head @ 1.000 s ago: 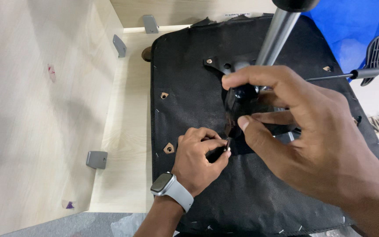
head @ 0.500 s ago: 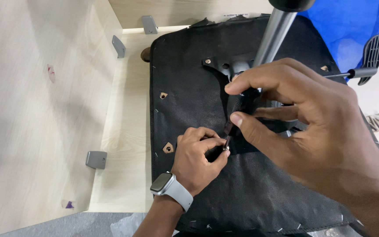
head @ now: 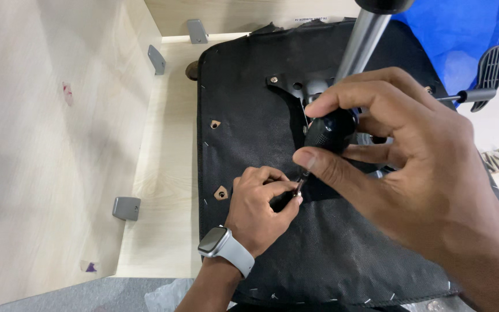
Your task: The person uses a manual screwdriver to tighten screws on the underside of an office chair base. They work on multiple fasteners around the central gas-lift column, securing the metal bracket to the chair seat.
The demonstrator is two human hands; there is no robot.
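Observation:
An upturned chair seat covered in black fabric lies in front of me, with a black metal plate and a silver gas column rising from it. My right hand grips the black handle of a screwdriver, its shaft angled down to the seat. My left hand, with a smartwatch on the wrist, pinches the tip of the shaft against the fabric. What lies under the tip is hidden by my fingers.
A light wooden panel with grey corner brackets stands to the left. Bare screw holes show in the seat fabric. A black lever sticks out at the right, before blue cloth. Loose screws lie at the right edge.
My right hand has turned slightly on the screwdriver handle and shifted a little. My left hand stays pinched at the tip.

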